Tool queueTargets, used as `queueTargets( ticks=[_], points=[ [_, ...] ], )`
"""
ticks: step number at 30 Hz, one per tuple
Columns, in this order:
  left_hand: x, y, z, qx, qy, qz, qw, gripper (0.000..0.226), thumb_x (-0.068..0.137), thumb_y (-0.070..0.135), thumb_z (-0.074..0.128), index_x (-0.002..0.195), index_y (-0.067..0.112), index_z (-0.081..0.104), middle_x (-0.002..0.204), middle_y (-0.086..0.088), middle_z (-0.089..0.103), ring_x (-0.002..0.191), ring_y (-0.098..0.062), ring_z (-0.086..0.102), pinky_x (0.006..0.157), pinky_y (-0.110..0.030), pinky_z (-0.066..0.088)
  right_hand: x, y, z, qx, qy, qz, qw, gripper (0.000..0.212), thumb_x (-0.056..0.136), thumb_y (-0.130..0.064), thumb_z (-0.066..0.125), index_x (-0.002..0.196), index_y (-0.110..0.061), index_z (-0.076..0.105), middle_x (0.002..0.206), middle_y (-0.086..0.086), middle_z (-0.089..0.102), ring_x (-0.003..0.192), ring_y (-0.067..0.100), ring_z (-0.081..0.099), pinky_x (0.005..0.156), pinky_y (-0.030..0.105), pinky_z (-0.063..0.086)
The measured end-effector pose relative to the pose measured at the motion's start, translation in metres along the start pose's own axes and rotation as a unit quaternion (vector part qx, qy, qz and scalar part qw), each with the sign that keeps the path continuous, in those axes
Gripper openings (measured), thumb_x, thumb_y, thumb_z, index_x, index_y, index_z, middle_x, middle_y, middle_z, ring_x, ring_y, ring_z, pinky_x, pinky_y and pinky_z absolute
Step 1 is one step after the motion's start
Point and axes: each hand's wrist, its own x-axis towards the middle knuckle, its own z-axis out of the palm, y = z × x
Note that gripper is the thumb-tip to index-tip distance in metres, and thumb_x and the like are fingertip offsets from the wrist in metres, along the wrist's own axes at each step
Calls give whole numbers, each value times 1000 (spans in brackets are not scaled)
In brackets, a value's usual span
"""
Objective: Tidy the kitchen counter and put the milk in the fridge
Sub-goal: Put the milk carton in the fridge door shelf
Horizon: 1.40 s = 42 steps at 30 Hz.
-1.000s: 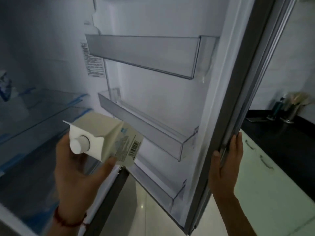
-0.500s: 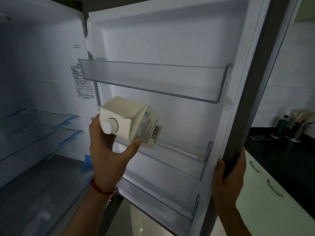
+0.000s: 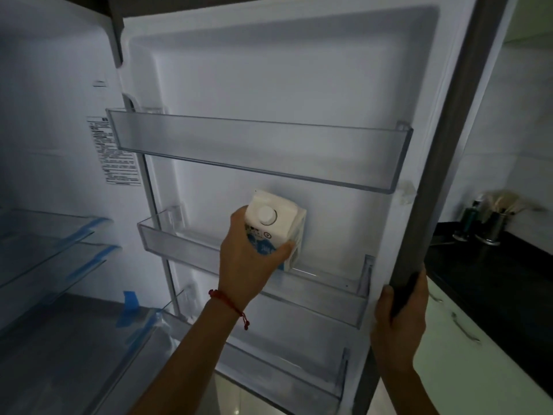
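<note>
An open fridge fills the view, glass shelves at left; the left hand has its grip curled round the milk carton, upright in the middle door bin, while the right hand clasps the door edge, likely steadying it; the dark desk lies right

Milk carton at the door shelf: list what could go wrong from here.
1. The milk carton is gripped by the left hand at the middle door shelf; whether its base is fully seated cannot be told, so letting go early might tip it over the shelf's low front wall.
2. The right hand grips the fridge door edge; swinging it before the carton settles could topple it.
</note>
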Motion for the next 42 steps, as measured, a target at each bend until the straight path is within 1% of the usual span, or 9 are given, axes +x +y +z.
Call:
queueTargets(
  ticks=[4, 7, 11, 17, 22, 27, 32, 37, 42],
  points=[
    [0, -1, 0, 50, 18, -23, 998, 64, 62, 24, 80, 109, 24, 38, 101, 13, 51, 86, 3, 53, 68, -7, 51, -2, 0, -1, -1, -4, -1, 1000, 61, 90, -21, 45, 144, -20, 16, 138, -10, 28, 126, 5, 29, 106, 23, 23],
    [-2, -1, -5, 105, 16, -44, 993, 72, 60, 49, 73, 116, 16, 41, 104, 6, 55, 91, -11, 58, 76, -35, 58, -6, -1, -1, -4, 2, -2, 1000, 62, 88, -22, 43, 144, -20, 16, 145, -1, 32, 128, 7, 29, 107, 27, 24],
    [-21, -4, -3, 243, 83, 0, 967, 84, 66, 64, 51, 128, 9, 38, 131, -16, 50, 122, -29, 46, 102, -48, 41, -10, -6, -4, -5, -3, -2, 1000, 65, 85, -25, 42, 144, -19, 15, 148, 7, 32, 126, 5, 28, 107, 26, 23],
    [-82, 11, 28, 260, 8, 278, 925, 37, 93, 42, 34, 117, 15, 46, 122, -5, 55, 117, -16, 45, 101, -39, 37, -17, -12, -12, 1, -31, 3, 1000, 68, 84, -26, 41, 144, -16, 13, 150, 11, 28, 128, 3, 23, 99, -4, 15],
    [-102, 11, 21, 283, -47, 261, 922, 38, 94, 41, 32, 115, 15, 50, 111, -9, 67, 115, -13, 47, 102, -36, 36, -29, -25, -27, -26, -66, -62, 996, 65, 85, -26, 46, 141, -1, 23, 141, 27, 38, 129, 37, 39, 106, 22, 25],
    [-114, 18, -4, 267, -31, 257, 928, 35, 95, 40, 33, 111, 15, 51, 115, 1, 52, 112, -14, 49, 106, -28, 33, -50, -14, -41, -22, -62, -116, 991, 67, 88, -58, 27, 139, -14, 23, 144, 16, 35, 133, 20, 32, 107, 44, 31],
    [-131, 25, -45, 254, -24, 250, 934, 31, 94, 37, 38, 111, 14, 51, 117, 1, 50, 114, -14, 48, 106, -23, 35, -65, -26, -62, -23, -26, -195, 980, 55, 94, -47, 29, 138, -13, 25, 150, -23, 19, 139, -2, 17, 114, 14, 18],
    [-153, 31, -102, 269, -36, 202, 941, 37, 94, 41, 37, 115, 14, 50, 122, -2, 54, 118, -15, 47, 105, -25, 37, -102, -67, -61, 75, -38, -156, 984, 53, 92, -54, 29, 140, -33, 26, 133, -42, 33, 123, -11, 41, 101, 5, 33],
    [-185, 49, -188, 363, -30, 186, 912, 45, 93, 45, 32, 121, 13, 46, 127, -7, 54, 124, -18, 41, 109, -33, 29, -169, -114, -52, 89, -48, -133, 986, 45, 90, -57, 27, 134, -52, 24, 137, -6, 50, 120, -4, 46, 95, -3, 30]
  ],
)
